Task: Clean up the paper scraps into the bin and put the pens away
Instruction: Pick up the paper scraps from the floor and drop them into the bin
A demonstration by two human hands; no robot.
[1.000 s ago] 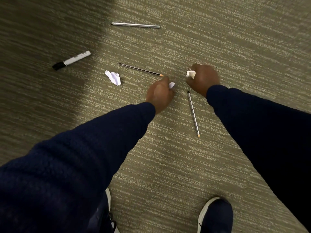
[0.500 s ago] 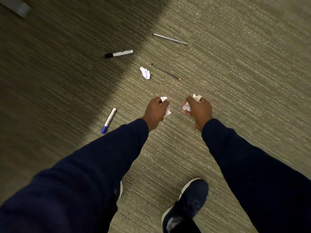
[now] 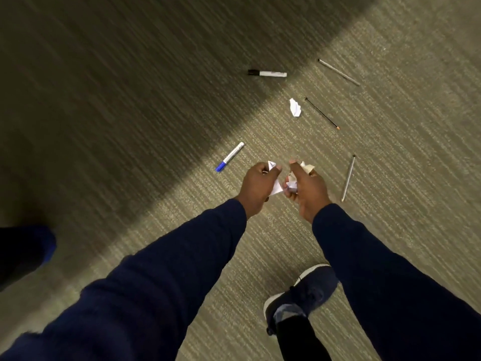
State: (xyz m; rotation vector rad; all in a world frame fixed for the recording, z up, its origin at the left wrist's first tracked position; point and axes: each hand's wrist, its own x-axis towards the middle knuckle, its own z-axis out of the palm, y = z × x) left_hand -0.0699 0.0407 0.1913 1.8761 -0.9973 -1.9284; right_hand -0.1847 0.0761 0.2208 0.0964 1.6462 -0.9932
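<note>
while pens (image 3: 230, 156) lie on the carpet (image 3: 395, 183), left hand (image 3: 256, 185) and right hand (image 3: 309, 191) each tight around paper scraps (image 3: 276, 188)

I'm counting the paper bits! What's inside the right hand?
The right hand grips crumpled white paper scraps, with bits poking out of the fist. How many pieces the fist hides cannot be seen.

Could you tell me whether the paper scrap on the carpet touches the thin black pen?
Apart: head view shows carpet between paper scrap and thin black pen.
</note>
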